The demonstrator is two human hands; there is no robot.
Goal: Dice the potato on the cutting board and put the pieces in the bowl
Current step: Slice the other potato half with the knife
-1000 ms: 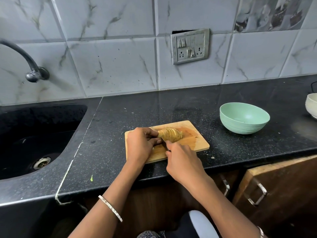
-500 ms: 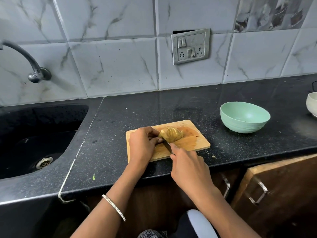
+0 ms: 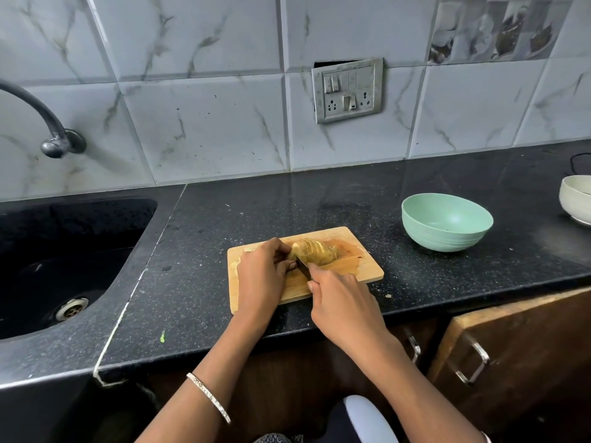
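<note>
So the potato (image 3: 315, 251) sits on the wooden cutting board (image 3: 361, 270), toward its back edge and about midway along. It's already cut crosswise into slices that are leaning together in one lump. The board lies near the front edge of the black speckled countertop (image 3: 224, 219), a bit skewed to that edge.

The left hand (image 3: 260, 279) has its fingers curled over the potato's left end and pins it down, thumb tucked in near the blade. The right hand (image 3: 343, 302) is wrapped tight around the handle of a knife (image 3: 303, 268). The handle is buried in the fist, so only a short stretch of dark blade shows between the two hands, with its far end against the left part of the potato. Can't tell how deep the blade is.

The mint green bowl (image 3: 441, 241) is on the countertop to the right of the board and well apart from it. A white bowl (image 3: 575, 198) pokes in at the right edge of the countertop. The black sink (image 3: 64, 251) is at the left end with a tap (image 3: 48, 123) above it, and there's a switch plate (image 3: 348, 91) on the marble tiles. A thin bangle (image 3: 208, 396) is on the left forearm.
</note>
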